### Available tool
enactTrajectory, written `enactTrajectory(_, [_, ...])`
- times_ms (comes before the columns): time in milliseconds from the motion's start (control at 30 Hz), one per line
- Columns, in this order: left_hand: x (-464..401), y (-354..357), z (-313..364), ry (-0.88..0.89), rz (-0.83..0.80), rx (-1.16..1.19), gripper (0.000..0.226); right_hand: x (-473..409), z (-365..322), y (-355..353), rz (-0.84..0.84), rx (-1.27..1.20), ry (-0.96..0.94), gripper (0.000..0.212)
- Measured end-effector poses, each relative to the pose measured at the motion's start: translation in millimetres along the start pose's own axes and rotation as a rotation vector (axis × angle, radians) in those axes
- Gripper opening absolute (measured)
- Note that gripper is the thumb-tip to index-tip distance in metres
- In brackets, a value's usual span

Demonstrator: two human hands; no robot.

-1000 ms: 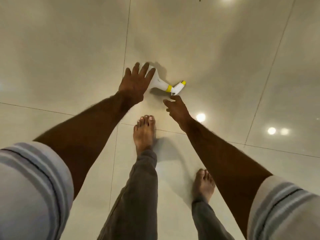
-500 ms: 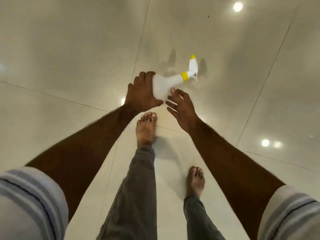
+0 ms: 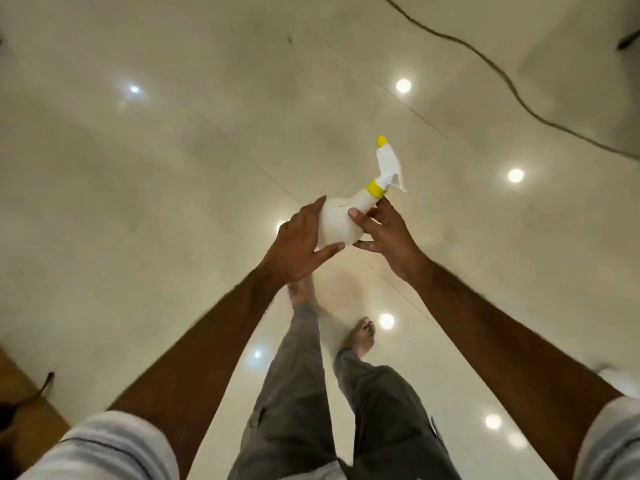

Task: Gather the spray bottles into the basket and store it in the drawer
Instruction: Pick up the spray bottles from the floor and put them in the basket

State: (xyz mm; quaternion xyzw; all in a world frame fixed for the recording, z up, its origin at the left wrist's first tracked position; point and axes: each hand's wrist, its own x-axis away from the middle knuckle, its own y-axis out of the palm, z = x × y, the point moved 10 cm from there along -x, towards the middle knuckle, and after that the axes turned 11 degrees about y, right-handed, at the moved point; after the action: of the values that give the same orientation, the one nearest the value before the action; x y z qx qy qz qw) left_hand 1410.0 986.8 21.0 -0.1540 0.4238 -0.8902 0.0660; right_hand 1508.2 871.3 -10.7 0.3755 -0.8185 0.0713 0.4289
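Spray bottle (image 3: 341,221): light, smooth plastic, likely slippery. Left hand (image 3: 298,249) cups its base; right hand (image 3: 384,230) grips below its yellow collar.

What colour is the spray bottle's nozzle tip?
Yellow, on the white bottle; seen in the head view.

- The floor (image 3: 173,161) is glossy cream tile, with thin grout lines crossing it at angles.
- Round ceiling lights reflect in it as bright spots.
- A dark cable (image 3: 498,69) lies on it, curving from the top edge to the right edge.
- The person's two bare feet are on it, the right foot (image 3: 360,336) plainly seen, the left foot (image 3: 299,291) partly hidden by an arm.
- A brown wooden surface (image 3: 20,407) meets the tile at lower left.
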Motion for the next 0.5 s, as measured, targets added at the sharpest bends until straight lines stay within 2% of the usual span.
enactTrajectory(167, [157,-73,3,-0.186,0.11,0.099,0.077,91,-20,118,-0.16,0.503,-0.086,0.054])
enactTrajectory(300, [297,-110,-2,-0.379,0.383,0.175,0.073,161,-11,244,-0.356,0.837,-0.248,0.044])
enactTrajectory(500, [535,-117,-13,-0.625,0.797,0.287,0.064,292,85,438,-0.716,1.184,-0.43,0.042])
